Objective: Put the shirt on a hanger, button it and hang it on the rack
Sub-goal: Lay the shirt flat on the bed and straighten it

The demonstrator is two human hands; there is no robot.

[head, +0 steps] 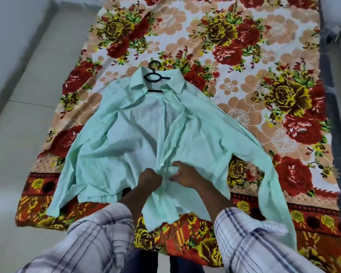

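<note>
- Pale mint-green long-sleeved shirt [195, 142] spread front-up on a bed, over a red, yellow and peach floral blanket [244, 46]; collar away from the camera, hem toward it.
- Black plastic hanger [155, 77] tucked inside the collar, hook poking out above it onto the blanket.
- Front panels gaping open from the collar down through the chest, meeting only low on the placket.
- Both shirt arms flung outward: the one on the person's left lying along the shirt's side, the one on the right trailing down past the blanket's near edge.
- Left hand [150, 177] low on the placket, fingers curled in tight, grip clamped on the shirt's edge.
- Right hand [185, 175] just beside it, nearly touching, grip pinched on the facing edge of cloth between thumb and curled fingers.
- Small white button [162, 164] on the placket just above the two hands.
- Grey-and-white plaid cuffs [98, 233] on both forearms.
- Pale tiled floor [18, 115] left of the bed.
</note>
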